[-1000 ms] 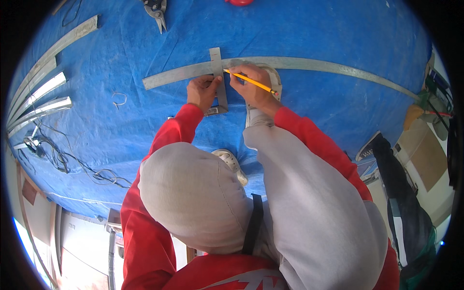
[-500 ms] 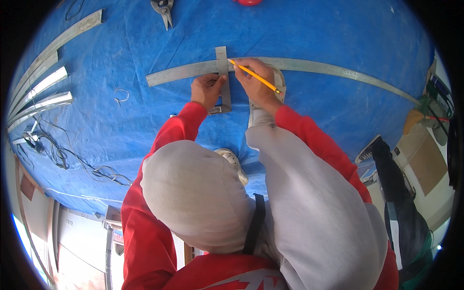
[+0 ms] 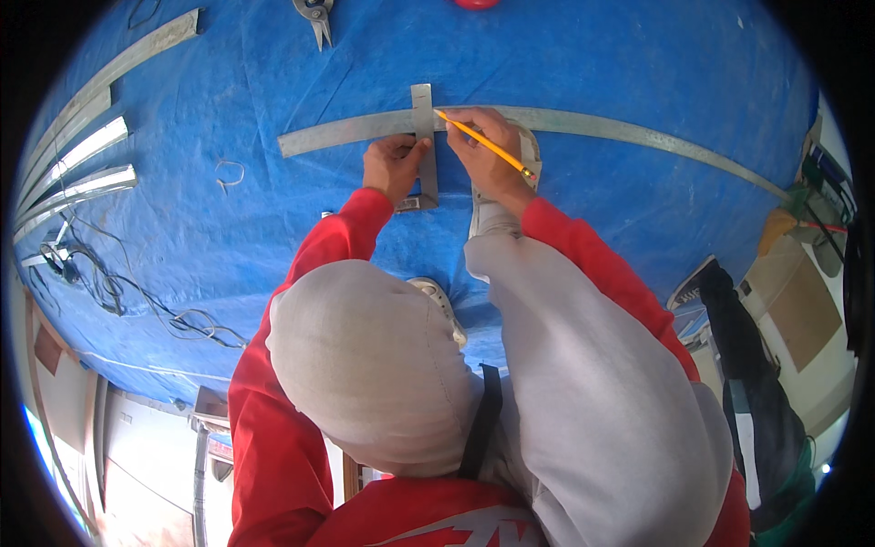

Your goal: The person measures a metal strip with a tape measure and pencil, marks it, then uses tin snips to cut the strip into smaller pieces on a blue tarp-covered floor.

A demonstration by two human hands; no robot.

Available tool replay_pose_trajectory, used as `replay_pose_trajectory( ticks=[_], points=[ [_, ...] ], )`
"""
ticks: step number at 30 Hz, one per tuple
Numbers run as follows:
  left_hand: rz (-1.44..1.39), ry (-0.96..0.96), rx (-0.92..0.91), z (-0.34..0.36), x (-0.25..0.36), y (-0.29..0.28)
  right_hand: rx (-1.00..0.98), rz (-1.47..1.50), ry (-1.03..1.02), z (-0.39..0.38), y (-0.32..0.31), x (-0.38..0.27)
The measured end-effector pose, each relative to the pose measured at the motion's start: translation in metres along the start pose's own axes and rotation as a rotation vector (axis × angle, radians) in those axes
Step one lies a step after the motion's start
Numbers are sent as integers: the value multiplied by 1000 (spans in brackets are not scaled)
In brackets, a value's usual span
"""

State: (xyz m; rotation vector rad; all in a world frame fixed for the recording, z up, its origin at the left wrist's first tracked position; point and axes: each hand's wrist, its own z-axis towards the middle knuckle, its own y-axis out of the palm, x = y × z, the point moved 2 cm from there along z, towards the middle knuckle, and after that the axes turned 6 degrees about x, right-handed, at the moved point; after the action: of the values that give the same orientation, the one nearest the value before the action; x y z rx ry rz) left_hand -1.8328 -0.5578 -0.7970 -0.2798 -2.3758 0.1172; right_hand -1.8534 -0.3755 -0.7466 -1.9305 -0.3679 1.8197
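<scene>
A long flat metal strip lies across the blue tarp, bending out to the right. Across it rests a metal square, its blade crossing the strip and its shorter arm toward me. My left hand pinches the blade between thumb and fingers, just on the near side of the strip. My right hand grips a yellow pencil with its tip at the blade's right edge, over the strip. Any mark under the tip is too small to make out. My right shoe stands on or against the strip, partly hidden behind that hand.
Tin snips lie at the far edge, with a red object right of them. Several metal channels and tangled cables are at the left. Another person's dark-trousered leg is at the right.
The view has shifted slightly. My hands, the square and the pencil keep nearly the same places on the strip.
</scene>
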Motion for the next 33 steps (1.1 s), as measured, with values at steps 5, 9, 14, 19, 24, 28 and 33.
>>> replay_pose_trajectory(
  ticks=[5, 9, 14, 19, 24, 28, 33],
  points=[
    [1, -2, -19, 1, 1, 0, -119, -89, -129, -5, -7, 0],
    [79, 31, 12, 1, -1, 1, -144, -26, -25, -4, -16, -5],
    [12, 121, 97, -17, -13, -9, -41, 301, 365, -5, -40, 8],
    [-135, 91, 237, -57, -46, -58, -18, 250, 354, -5, -78, 20],
    [-20, 113, 442, -76, -73, -114, -114, -295, 189, 14, -111, 18],
    [80, 140, 484, -57, -82, -140, -330, -637, -69, 22, -116, 22],
    [-24, 104, 449, -33, -93, -156, -496, -609, -71, 22, -123, 25]
  ],
)
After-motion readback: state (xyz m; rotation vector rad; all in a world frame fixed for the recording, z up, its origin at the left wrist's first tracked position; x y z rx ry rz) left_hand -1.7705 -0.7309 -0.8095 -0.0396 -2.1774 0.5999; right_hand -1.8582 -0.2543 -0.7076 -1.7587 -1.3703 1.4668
